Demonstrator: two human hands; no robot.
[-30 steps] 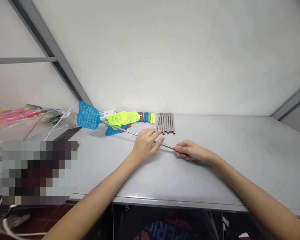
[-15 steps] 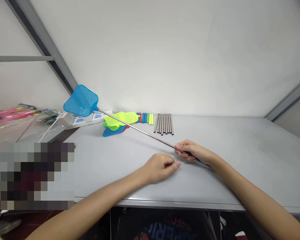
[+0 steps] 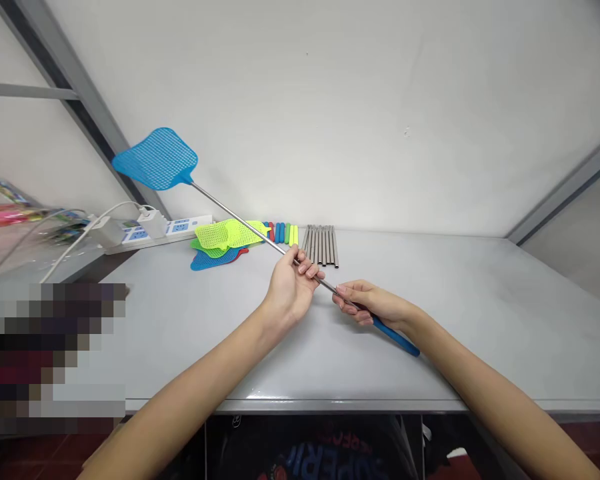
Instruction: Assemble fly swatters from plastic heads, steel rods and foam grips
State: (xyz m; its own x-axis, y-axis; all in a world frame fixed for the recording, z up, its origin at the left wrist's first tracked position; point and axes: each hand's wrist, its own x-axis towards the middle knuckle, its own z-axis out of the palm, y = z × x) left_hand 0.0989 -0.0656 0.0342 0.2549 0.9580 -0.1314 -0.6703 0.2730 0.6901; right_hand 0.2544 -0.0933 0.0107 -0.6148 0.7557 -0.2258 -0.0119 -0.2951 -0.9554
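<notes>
A fly swatter (image 3: 160,159) with a blue mesh head, a thin metal rod and a blue grip is held slantwise above the table, its head up at the left. My left hand (image 3: 293,283) is closed around the middle of the rod, palm turned up. Lower on the rod, just above the blue grip (image 3: 396,335), the fingers of my right hand (image 3: 367,303) wrap it. Behind lie loose swatter heads: yellow-green ones (image 3: 230,233) on top of a blue one (image 3: 215,259), with a bit of red showing.
Right of the heads lie several coloured grips (image 3: 283,233) in a row, then several metal rods (image 3: 321,245) side by side. A white power strip (image 3: 177,228) with plugs and cables runs along the back left. Bagged bright items (image 3: 10,213) lie at far left. The grey table (image 3: 480,320) meets a white wall.
My left hand has risen from beside the rod and closed on it. The swatter's head has moved up, and more of the blue grip shows below my right hand. The view has shifted slightly.
</notes>
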